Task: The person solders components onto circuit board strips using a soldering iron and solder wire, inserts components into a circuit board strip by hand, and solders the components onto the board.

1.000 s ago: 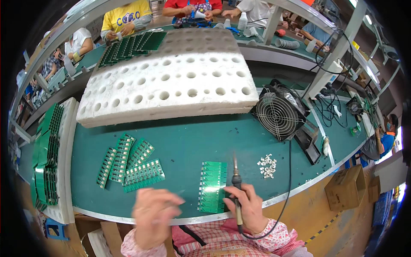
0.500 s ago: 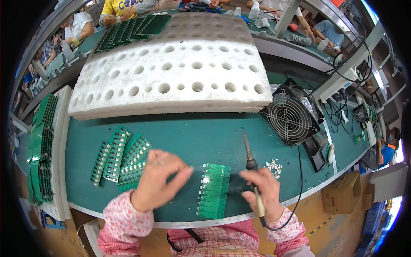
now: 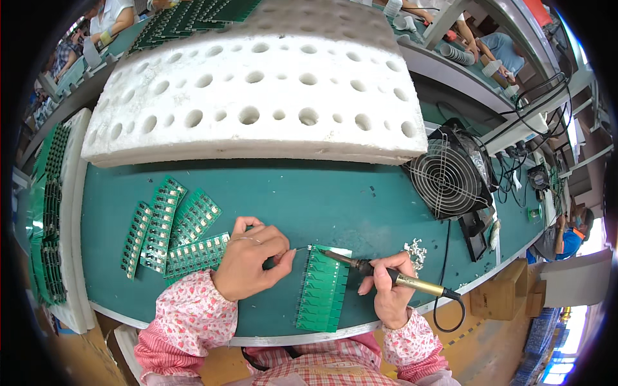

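A green circuit board panel [image 3: 322, 289] lies on the table before me, with rows of pins along its left edge. My right hand [image 3: 390, 293] grips a soldering iron [image 3: 418, 284] by its handle. The iron's tip reaches over the upper end of the panel, near its top left corner. To the left of the panel, my left hand [image 3: 256, 260] is pinched on a thin strand of solder wire [image 3: 301, 249], whose end points at that same corner. Beside the left hand, several circuit boards with mounted parts [image 3: 198, 254] lie in a loose overlapping group.
A big white foam block [image 3: 257, 138] with round holes spans the back, with green boards [image 3: 193, 19] on top. At the right stand a fan [image 3: 444, 177] and a pile of small white parts [image 3: 415, 254]. More boards [image 3: 51, 225] line a foam slab at the left.
My right hand has swung the iron from upright to nearly level, bringing its tip over the panel's top. My left hand has closed in toward the panel's corner. The view has shifted slightly.
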